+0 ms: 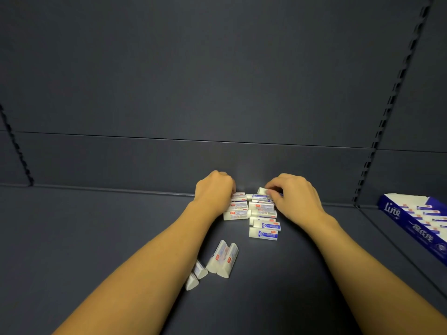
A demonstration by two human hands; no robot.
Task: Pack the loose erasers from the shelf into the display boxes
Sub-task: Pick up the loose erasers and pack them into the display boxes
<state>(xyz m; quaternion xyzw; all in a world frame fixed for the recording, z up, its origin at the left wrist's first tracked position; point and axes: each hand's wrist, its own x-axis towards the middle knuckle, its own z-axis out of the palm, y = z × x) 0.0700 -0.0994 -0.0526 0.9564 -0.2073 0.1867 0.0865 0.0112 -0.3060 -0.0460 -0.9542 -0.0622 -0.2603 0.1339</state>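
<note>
We have both hands at the cluster of rectangular erasers (251, 211) lying just right of the frame's centre, close against the shelf's back wall (217, 93). Our left hand (214, 192) curls over the cluster's far left corner; whether its fingers actually clasp an eraser we cannot tell, as they are hidden. Our right hand (294, 198) pinches one eraser (262, 191) at the far end between thumb and fingertips. To gather well, we judge it best to keep the pieces parallel, squeeze the row from both ends and lift it as one block.

The display box (416, 221), blue and white and already showing erasers inside, sits at the right edge of the frame, well apart from the cluster. Several triangular erasers (221, 261) lie loose at lower centre, beside our left forearm, and could be knocked as we carry across.
</note>
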